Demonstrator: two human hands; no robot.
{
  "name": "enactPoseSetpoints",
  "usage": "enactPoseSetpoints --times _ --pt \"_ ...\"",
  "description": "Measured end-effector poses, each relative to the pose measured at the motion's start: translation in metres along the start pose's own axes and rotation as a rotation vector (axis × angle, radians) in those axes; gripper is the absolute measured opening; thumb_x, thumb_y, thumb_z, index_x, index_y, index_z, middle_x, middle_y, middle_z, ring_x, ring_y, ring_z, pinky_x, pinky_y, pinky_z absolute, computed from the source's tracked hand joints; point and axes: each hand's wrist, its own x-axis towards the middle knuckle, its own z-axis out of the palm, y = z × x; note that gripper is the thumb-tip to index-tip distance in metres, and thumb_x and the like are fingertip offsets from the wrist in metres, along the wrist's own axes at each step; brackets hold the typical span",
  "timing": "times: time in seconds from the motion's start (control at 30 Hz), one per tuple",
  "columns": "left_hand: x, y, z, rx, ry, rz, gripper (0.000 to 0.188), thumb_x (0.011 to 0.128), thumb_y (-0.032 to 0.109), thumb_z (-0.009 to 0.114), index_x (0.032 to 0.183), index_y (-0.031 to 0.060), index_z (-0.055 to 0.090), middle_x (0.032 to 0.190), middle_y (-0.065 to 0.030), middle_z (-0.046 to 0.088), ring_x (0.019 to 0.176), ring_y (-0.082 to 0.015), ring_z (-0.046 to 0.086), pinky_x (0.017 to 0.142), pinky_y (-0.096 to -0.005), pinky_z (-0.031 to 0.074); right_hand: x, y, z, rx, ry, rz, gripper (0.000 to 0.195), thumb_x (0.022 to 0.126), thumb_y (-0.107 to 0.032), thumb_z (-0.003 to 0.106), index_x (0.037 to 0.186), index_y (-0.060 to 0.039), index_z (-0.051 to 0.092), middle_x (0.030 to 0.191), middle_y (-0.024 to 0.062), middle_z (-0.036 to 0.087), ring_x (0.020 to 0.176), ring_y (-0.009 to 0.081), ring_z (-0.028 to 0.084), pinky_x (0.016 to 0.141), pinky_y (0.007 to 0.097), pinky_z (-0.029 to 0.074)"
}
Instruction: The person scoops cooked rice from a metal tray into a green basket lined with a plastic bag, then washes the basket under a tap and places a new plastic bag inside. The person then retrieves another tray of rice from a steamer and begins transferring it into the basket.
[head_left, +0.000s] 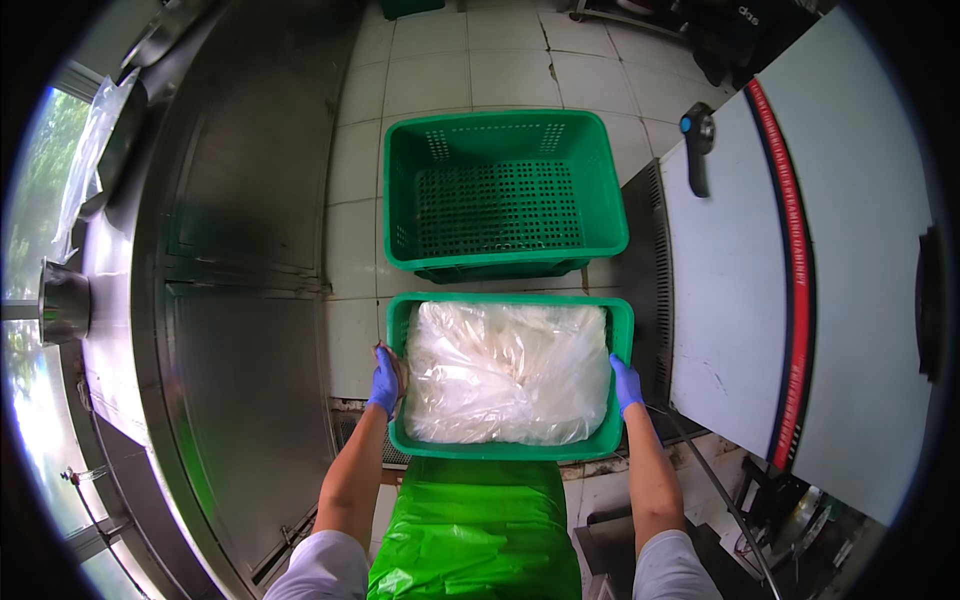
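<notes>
A green plastic crate (510, 451) is held level in front of me by its two short sides. Inside it lies a clear plastic bag (510, 375) with whitish contents that I cannot make out, filling most of the crate. My left hand (385, 381), in a blue-violet glove, grips the left side, with something brownish between palm and crate. My right hand (626, 382), gloved alike, has its fingers over the right rim. Beyond stands another green crate (499, 206), with a perforated bottom and nothing in it, apparently stacked on one more.
Stainless steel cabinets (247, 187) line the left side. At right stands a white cabinet (727, 300) with a black handle (699, 150) and a red strip. White floor tiles (431, 75) lie ahead. A floor grate (391, 452) is near the held crate; a wheeled rack (630, 16) stands far off.
</notes>
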Motion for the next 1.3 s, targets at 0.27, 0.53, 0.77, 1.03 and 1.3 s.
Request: enactPoseSetpoints --times 0.27,0.53,0.77,1.03,1.3 --pt "0.127 -0.069 0.078 -0.019 0.086 -0.344 0.07 0.089 0.072 0.031 0.099 0.0103 0.061 0.073 0.0015 0.052 0.064 -0.0078 0.047 0.057 -0.0234 0.036 0.159 0.076 0.098 -0.191 0.114 -0.05 0.07 0.083 -0.058 0.058 0.111 0.0056 0.062 0.109 0.0246 0.064 0.101 0.0336 0.06 0.087 0.0392 0.044" --pt "0.215 -0.036 0.051 -0.096 0.236 0.04 0.069 0.093 0.064 0.033 0.109 0.0029 0.06 0.098 -0.0088 0.063 0.089 -0.0205 0.059 0.081 -0.0321 0.047 0.192 -0.017 0.1 -0.017 0.387 -0.391 0.066 0.095 -0.054 0.043 0.124 0.0052 0.049 0.124 0.0235 0.053 0.116 0.0303 0.051 0.099 0.038 0.038" --pt "0.366 0.078 0.046 -0.23 -0.271 0.381 0.052 0.096 0.05 0.04 0.123 0.0068 0.054 0.117 -0.0076 0.059 0.103 -0.0221 0.055 0.087 -0.0344 0.047 0.304 -0.173 0.119 0.624 -0.233 -0.272 0.063 0.096 -0.055 0.035 0.14 -0.0114 0.039 0.141 0.0093 0.044 0.13 0.0278 0.04 0.108 0.0421 0.03" --pt "0.377 0.108 0.064 -0.099 -0.412 0.5 0.077 0.081 0.063 0.054 0.138 0.0129 0.041 0.139 -0.0077 0.043 0.122 -0.0275 0.042 0.104 -0.0426 0.035 0.313 -0.166 0.079 0.747 -0.678 -0.286 0.047 0.095 -0.045 0.044 0.125 -0.0089 0.049 0.128 0.0101 0.052 0.115 0.0265 0.049 0.101 0.0424 0.039" --pt "0.215 0.248 -0.042 -0.283 -0.28 0.399 0.065 0.084 0.055 0.052 0.131 0.0103 0.045 0.127 -0.0086 0.048 0.112 -0.0264 0.047 0.097 -0.0405 0.04 0.166 -0.215 -0.009 0.841 -0.516 -0.592 0.044 0.099 -0.041 0.039 0.125 -0.0069 0.051 0.123 0.0078 0.056 0.111 0.0209 0.052 0.097 0.0368 0.043"
